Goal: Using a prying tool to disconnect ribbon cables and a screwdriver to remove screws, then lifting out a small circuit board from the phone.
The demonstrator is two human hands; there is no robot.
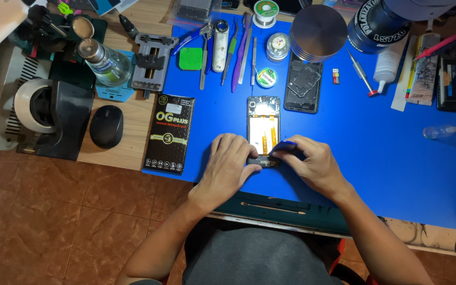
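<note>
On a blue mat (376, 158), the left hand (227, 168) pins the opened phone (263, 129) by its near end while the right hand (312, 166) pinches a blue pick (283, 146), seemingly prying there; steady, gentle leverage seems needed.

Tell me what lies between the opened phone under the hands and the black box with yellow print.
In the head view, only bare blue mat lies between the opened phone and the black box; the left hand rests on the phone's lower end.
</note>
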